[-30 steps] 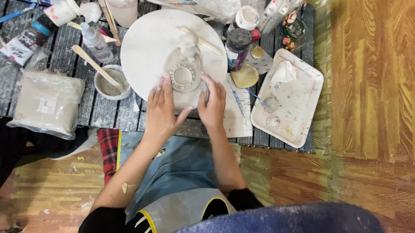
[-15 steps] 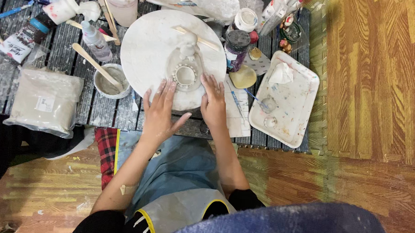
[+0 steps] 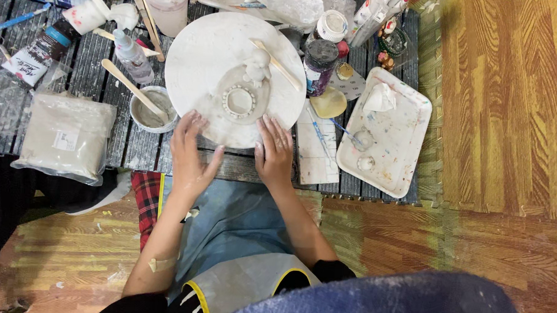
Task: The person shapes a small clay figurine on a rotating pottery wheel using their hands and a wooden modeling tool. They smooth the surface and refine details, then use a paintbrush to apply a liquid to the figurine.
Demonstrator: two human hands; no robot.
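Note:
A round white turntable [image 3: 202,55] lies on the low dark slatted table [image 3: 96,76]. On it sits a flat grey clay piece [image 3: 240,101] with a beaded ring and a small clay figure [image 3: 257,66] at its far edge; a wooden stick [image 3: 277,64] rests beside the figure. My left hand [image 3: 189,156] lies flat with fingers spread at the turntable's near left rim, fingertips touching it. My right hand [image 3: 274,151] rests palm down at the near right rim. Neither hand holds anything.
A small bowl of grey slip [image 3: 150,109] with a wooden spatula stands left of the turntable. A bagged block of clay [image 3: 63,136] lies far left. A white paint-flecked tray [image 3: 387,132] sits right, with jars, bottles and brushes behind. A wooden floor extends to the right.
Both hands have drawn back from the clay piece toward me and now rest at the turntable's near rim. The turntable and the clay piece have turned a little.

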